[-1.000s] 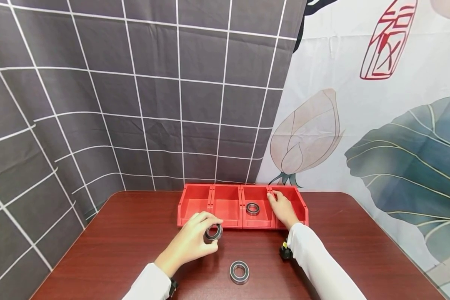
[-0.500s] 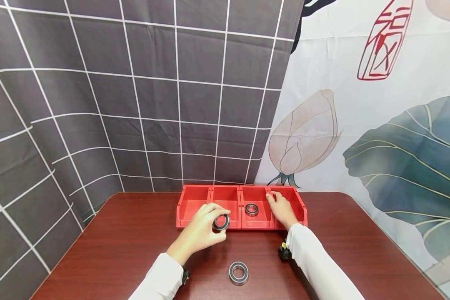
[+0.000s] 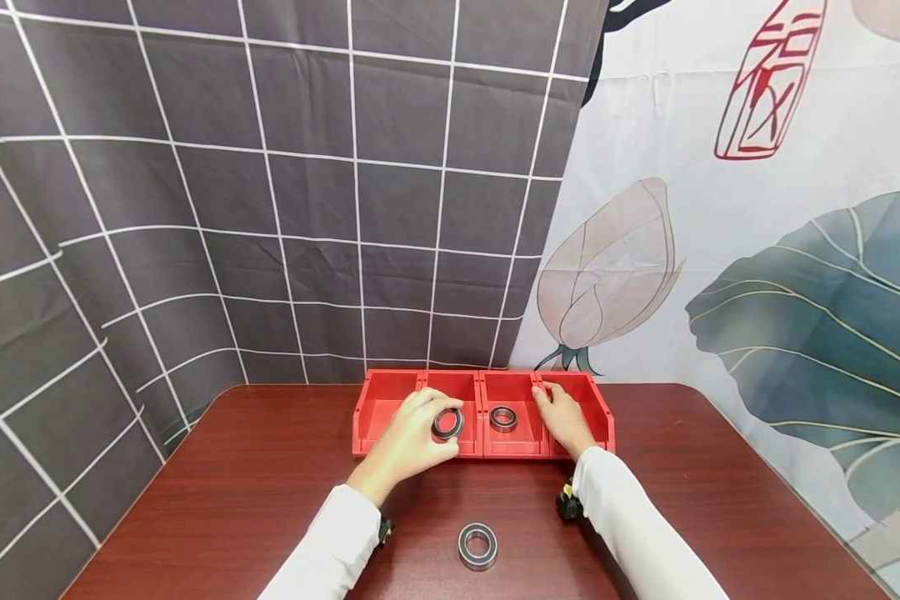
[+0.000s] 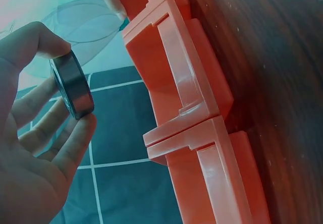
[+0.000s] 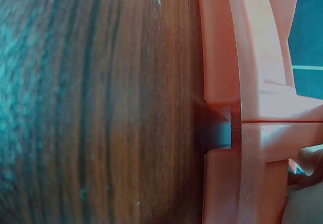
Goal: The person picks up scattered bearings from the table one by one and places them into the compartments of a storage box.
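Item: 1 bearing (image 4: pixel 78 88), metal ring, aloft by the 2nd bin from left in a row of 4 red bins (image 3: pixel 513 451). Left hand (image 3: pixel 408 433) pinches it across its outer rim, spare fingers loose. Likely stiff, sturdy, heavy for its size, slippery; best held by that rim. Right hand (image 3: pixel 564 421) at bins 3 and 4; from here I cannot tell its grip.
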A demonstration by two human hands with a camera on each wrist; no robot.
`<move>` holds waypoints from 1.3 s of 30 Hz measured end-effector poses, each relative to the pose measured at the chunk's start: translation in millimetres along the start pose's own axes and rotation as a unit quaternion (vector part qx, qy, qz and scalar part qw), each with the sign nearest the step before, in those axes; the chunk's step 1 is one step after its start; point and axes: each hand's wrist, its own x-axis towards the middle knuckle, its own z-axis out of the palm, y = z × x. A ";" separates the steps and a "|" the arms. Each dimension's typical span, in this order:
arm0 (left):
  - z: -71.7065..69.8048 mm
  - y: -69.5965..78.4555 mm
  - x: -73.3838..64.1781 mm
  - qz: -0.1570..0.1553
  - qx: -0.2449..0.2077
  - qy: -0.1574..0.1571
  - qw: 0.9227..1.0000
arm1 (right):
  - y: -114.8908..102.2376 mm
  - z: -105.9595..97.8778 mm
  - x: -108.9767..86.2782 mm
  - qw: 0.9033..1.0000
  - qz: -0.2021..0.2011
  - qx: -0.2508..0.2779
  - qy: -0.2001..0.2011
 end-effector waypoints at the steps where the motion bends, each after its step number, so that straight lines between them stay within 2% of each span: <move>1: 0.1 -0.1 1.5 0.001 0.005 0.000 1.000 | 0.4 0.0 0.4 1.000 -0.003 -0.002 0.003; 5: 1.2 -0.7 6.7 0.006 0.032 -0.004 0.999 | 1.6 -0.1 1.6 1.000 -0.007 -0.002 0.007; 10: 2.5 -1.5 11.9 0.004 0.054 -0.022 0.998 | 2.0 -0.5 1.0 1.000 -0.005 -0.001 0.005; 16: 5.3 -4.6 18.5 -0.013 0.053 -0.049 0.997 | 1.7 -1.1 0.7 1.000 -0.004 0.000 0.001; 25: 13.3 -7.4 28.9 -0.055 0.040 -0.090 0.994 | 0.6 -2.7 0.6 1.000 0.001 0.002 -0.001; 39: 20.0 -17.4 44.9 -0.073 0.071 -0.133 0.986 | 1.3 -0.6 -0.4 1.000 0.007 0.005 -0.002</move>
